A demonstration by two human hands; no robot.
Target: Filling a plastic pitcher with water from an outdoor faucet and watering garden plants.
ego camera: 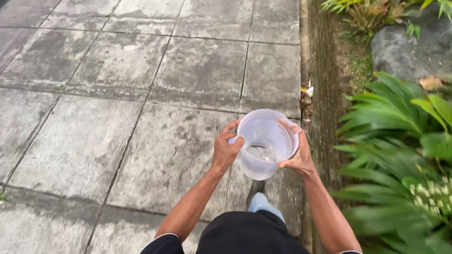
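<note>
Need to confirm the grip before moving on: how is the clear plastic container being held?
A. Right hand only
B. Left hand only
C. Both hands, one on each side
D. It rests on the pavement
C: the left hand and right hand clasp opposite sides of the container, which is above the pavement.

You will find no package, label, sign or screen here. The translucent plastic jug (266,143) that you hold is plain, with no sticker or print on the wall that shows. The small white and yellow scrap (308,89) at the edge of the paving is too small and blurred to tell if it is a wrapper.
</note>
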